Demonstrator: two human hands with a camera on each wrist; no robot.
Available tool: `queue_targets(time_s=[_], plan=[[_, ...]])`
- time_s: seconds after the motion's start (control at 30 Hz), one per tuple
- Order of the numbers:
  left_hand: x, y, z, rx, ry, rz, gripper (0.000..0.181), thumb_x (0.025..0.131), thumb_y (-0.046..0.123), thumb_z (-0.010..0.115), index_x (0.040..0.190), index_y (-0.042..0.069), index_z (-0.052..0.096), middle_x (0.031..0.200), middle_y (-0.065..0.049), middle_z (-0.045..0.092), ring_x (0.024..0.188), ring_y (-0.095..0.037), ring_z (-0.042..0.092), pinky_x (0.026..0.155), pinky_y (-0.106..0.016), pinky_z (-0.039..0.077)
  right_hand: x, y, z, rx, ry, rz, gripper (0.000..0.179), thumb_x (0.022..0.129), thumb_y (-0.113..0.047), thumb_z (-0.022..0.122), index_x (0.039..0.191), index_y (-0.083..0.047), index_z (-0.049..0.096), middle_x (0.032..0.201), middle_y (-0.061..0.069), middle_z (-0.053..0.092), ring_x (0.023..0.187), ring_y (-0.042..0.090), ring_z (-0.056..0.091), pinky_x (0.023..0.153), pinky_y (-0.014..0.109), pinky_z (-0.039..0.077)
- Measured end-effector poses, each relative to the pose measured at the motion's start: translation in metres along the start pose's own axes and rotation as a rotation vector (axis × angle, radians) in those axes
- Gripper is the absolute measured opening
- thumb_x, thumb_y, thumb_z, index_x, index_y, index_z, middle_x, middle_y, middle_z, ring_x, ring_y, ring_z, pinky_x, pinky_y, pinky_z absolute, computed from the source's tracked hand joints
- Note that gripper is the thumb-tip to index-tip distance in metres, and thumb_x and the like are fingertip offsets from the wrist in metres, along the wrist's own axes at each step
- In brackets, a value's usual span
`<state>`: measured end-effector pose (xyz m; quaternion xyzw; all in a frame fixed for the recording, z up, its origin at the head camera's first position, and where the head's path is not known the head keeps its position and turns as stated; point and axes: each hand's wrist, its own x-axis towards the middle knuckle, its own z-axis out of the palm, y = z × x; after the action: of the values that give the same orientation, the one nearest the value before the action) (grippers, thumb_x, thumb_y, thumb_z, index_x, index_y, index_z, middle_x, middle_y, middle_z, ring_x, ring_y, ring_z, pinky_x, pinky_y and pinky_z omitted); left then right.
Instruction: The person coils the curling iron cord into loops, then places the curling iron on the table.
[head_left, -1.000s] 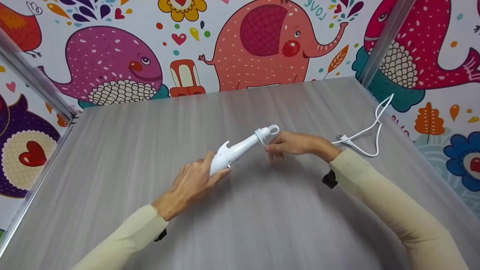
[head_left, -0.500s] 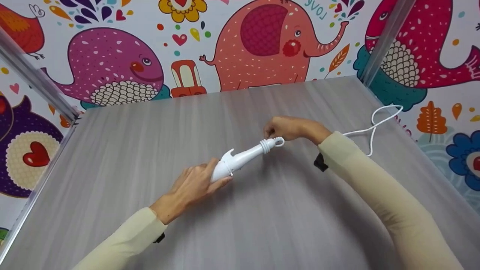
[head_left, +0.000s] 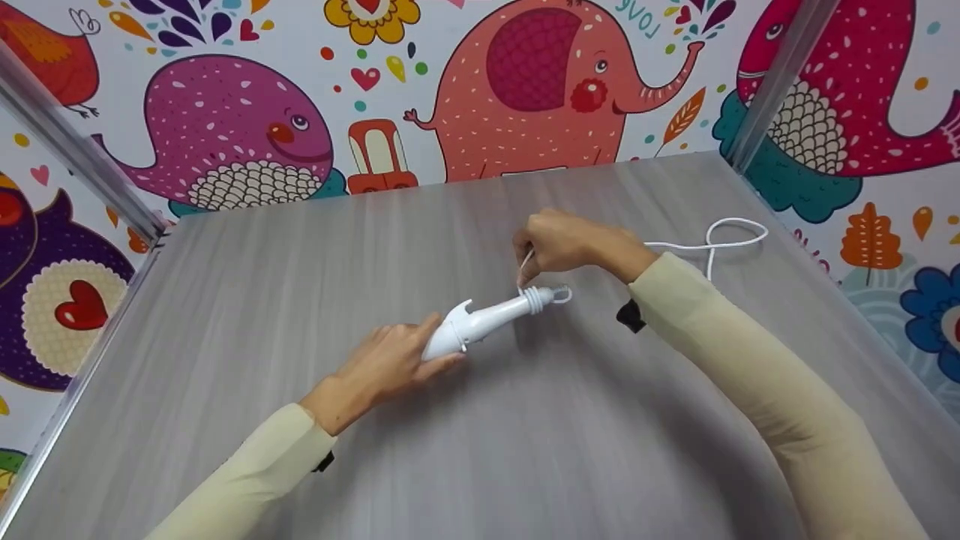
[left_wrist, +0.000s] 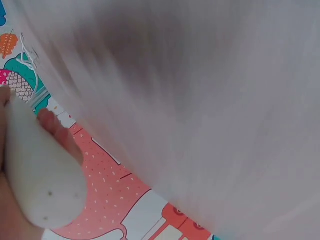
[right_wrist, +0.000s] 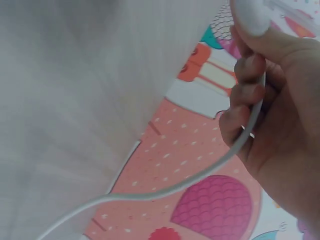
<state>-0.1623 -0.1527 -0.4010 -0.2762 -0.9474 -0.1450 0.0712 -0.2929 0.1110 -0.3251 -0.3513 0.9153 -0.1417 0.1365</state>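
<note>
My left hand (head_left: 386, 361) grips the thick end of a white hand-held corded appliance (head_left: 487, 321), which has a small curved lever on its upper side. Its narrow end points right, with several turns of white cord (head_left: 535, 299) wound about it and a small loop at the tip. Just above that end, my right hand (head_left: 561, 241) pinches the cord. In the right wrist view the cord (right_wrist: 170, 191) runs through the curled fingers (right_wrist: 247, 93) and down to the left. The left wrist view shows the rounded white end (left_wrist: 47, 170) against the palm, with small dark dots on it.
The rest of the cord (head_left: 739, 241) loops over the grey wood-grain table (head_left: 300, 277) at the right, partly hidden by the sleeve. Printed cartoon walls (head_left: 442, 82) and metal corner posts (head_left: 784, 82) stand around the table.
My right hand has moved from below the narrow end up and over to behind it, drawing the cord round. That end has tipped down slightly; the trailing cord has slid left.
</note>
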Motion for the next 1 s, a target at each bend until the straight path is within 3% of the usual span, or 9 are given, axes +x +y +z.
queue_targets(time_s=[0.13, 0.33, 0.53, 0.73, 1.0], plan=[[0.002, -0.001, 0.002, 0.007, -0.003, -0.057, 0.048, 0.091, 0.042, 0.071, 0.116, 0.004, 0.054, 0.07, -0.011, 0.062, 0.056, -0.02, 0.054, 0.049, -0.034, 0.041, -0.003, -0.013, 0.001, -0.069, 0.099, 0.001, 0.017, 0.083, -0.026, 0.083, 0.091, -0.011, 0.078, 0.088, 0.004, 0.077, 0.076, 0.019, 0.067, 0.068, 0.034, 0.055], [0.003, -0.003, 0.008, 0.044, 0.052, -0.069, 0.051, 0.091, 0.043, 0.071, 0.117, 0.003, 0.052, 0.069, -0.015, 0.062, 0.053, -0.025, 0.055, 0.048, -0.043, 0.044, -0.012, -0.022, 0.009, -0.086, 0.185, 0.018, 0.017, 0.088, -0.025, 0.077, 0.097, -0.01, 0.078, 0.092, 0.005, 0.078, 0.078, 0.019, 0.069, 0.071, 0.034, 0.057], [0.003, -0.005, 0.01, 0.129, 0.148, -0.12, 0.05, 0.089, 0.041, 0.073, 0.116, 0.003, 0.054, 0.068, -0.017, 0.064, 0.053, -0.03, 0.059, 0.048, -0.046, 0.047, -0.023, -0.025, 0.015, -0.006, 0.243, 0.062, 0.023, 0.094, -0.028, 0.07, 0.104, -0.008, 0.076, 0.089, 0.007, 0.075, 0.07, 0.019, 0.061, 0.061, 0.029, 0.049], [0.004, -0.001, 0.008, 0.143, 0.17, -0.197, 0.052, 0.09, 0.046, 0.071, 0.115, 0.004, 0.053, 0.071, -0.018, 0.067, 0.056, -0.033, 0.064, 0.049, -0.048, 0.049, -0.027, -0.025, 0.023, 0.063, 0.283, 0.053, 0.026, 0.098, -0.028, 0.064, 0.103, -0.004, 0.073, 0.08, 0.008, 0.069, 0.064, 0.016, 0.053, 0.058, 0.027, 0.041], [0.004, -0.001, 0.006, 0.123, 0.228, -0.242, 0.049, 0.092, 0.046, 0.069, 0.109, 0.003, 0.055, 0.067, -0.016, 0.063, 0.052, -0.029, 0.06, 0.045, -0.044, 0.047, -0.036, -0.022, 0.031, 0.318, 0.239, -0.004, 0.022, 0.104, -0.021, 0.054, 0.103, -0.005, 0.069, 0.072, 0.005, 0.06, 0.066, 0.015, 0.052, 0.064, 0.03, 0.042]])
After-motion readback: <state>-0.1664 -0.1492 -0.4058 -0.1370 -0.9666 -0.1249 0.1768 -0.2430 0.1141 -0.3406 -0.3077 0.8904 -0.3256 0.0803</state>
